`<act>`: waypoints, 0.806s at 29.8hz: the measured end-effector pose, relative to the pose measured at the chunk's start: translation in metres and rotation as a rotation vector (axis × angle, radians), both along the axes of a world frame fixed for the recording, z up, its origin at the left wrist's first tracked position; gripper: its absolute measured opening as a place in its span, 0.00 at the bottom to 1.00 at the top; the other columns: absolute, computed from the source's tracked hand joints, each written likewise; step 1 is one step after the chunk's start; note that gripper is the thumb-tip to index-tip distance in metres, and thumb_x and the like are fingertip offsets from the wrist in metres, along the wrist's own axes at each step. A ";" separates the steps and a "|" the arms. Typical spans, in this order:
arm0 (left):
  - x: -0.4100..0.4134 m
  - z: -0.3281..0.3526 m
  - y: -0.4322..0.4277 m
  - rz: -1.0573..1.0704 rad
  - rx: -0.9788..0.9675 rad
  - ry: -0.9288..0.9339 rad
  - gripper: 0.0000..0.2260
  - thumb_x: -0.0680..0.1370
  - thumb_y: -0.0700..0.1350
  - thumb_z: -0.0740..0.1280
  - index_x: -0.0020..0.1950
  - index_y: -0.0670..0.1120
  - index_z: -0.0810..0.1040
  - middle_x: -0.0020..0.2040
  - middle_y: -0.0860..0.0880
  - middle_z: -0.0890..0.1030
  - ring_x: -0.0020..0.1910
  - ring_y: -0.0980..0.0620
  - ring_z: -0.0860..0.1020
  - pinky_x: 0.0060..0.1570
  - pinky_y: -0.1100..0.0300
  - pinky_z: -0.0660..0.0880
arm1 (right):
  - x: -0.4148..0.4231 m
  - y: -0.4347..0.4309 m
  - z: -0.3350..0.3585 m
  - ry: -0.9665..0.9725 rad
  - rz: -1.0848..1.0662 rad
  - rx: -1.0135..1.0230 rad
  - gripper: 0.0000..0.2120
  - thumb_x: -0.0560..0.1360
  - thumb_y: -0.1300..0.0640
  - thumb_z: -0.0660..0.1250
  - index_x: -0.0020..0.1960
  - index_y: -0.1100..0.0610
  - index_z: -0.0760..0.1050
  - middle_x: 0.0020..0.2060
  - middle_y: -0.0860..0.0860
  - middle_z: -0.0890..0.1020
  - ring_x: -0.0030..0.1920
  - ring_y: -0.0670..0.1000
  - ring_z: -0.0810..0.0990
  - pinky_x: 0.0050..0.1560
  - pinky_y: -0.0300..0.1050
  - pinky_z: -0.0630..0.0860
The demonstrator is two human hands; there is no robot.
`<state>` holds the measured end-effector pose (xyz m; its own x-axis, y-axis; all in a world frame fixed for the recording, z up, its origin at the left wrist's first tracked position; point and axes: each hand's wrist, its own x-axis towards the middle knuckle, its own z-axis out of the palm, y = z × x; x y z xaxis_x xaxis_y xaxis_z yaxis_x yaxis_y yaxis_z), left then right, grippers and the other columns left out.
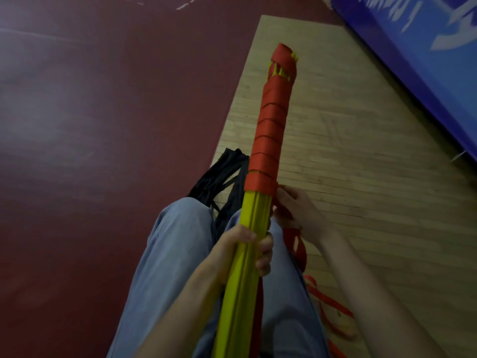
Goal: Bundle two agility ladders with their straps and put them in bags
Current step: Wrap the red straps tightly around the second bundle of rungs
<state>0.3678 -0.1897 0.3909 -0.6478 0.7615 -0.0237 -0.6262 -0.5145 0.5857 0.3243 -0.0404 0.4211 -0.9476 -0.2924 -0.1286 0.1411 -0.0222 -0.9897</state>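
Observation:
A stack of yellow ladder rungs (251, 228) points away from me over my lap. Its far half is wound round with a red strap (271, 125). My left hand (245, 251) grips the bare yellow part near the middle. My right hand (296, 213) pinches the red strap just below the last winding, on the bundle's right side. The loose red strap (327, 303) trails down in loops on the floor by my right leg. A dark bundle, apparently a black bag (219, 174), lies on the floor past my knees, partly hidden by the rungs.
My legs in blue trousers (180, 241) fill the lower middle. Dark red floor (103, 125) lies to the left, a light wooden strip (348, 164) to the right. A blue padded wall or mat (426, 60) borders the far right.

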 end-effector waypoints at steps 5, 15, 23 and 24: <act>-0.010 -0.008 -0.003 -0.072 0.091 0.036 0.15 0.74 0.43 0.64 0.59 0.43 0.72 0.45 0.48 0.81 0.42 0.52 0.81 0.44 0.59 0.79 | 0.000 -0.009 -0.003 -0.033 0.160 -0.060 0.15 0.76 0.42 0.59 0.51 0.48 0.80 0.37 0.55 0.82 0.24 0.48 0.69 0.22 0.36 0.58; -0.016 0.027 -0.004 0.340 -0.813 0.155 0.20 0.69 0.40 0.75 0.57 0.47 0.71 0.42 0.45 0.79 0.34 0.51 0.80 0.36 0.56 0.78 | -0.004 -0.014 0.010 0.131 -0.168 0.221 0.02 0.71 0.55 0.70 0.41 0.51 0.77 0.35 0.44 0.82 0.33 0.37 0.81 0.34 0.29 0.73; -0.007 0.028 -0.004 0.313 -0.527 0.010 0.25 0.57 0.40 0.72 0.53 0.41 0.72 0.34 0.48 0.77 0.27 0.52 0.76 0.28 0.59 0.74 | 0.004 -0.003 0.022 0.118 0.024 0.180 0.07 0.70 0.52 0.67 0.47 0.53 0.76 0.21 0.44 0.74 0.19 0.40 0.67 0.21 0.30 0.63; -0.003 0.027 -0.003 0.284 -0.485 0.013 0.26 0.55 0.42 0.72 0.52 0.42 0.72 0.33 0.49 0.77 0.26 0.52 0.75 0.27 0.60 0.73 | 0.004 -0.002 0.020 0.105 0.058 0.171 0.12 0.67 0.47 0.67 0.46 0.53 0.76 0.21 0.44 0.72 0.19 0.40 0.65 0.20 0.31 0.62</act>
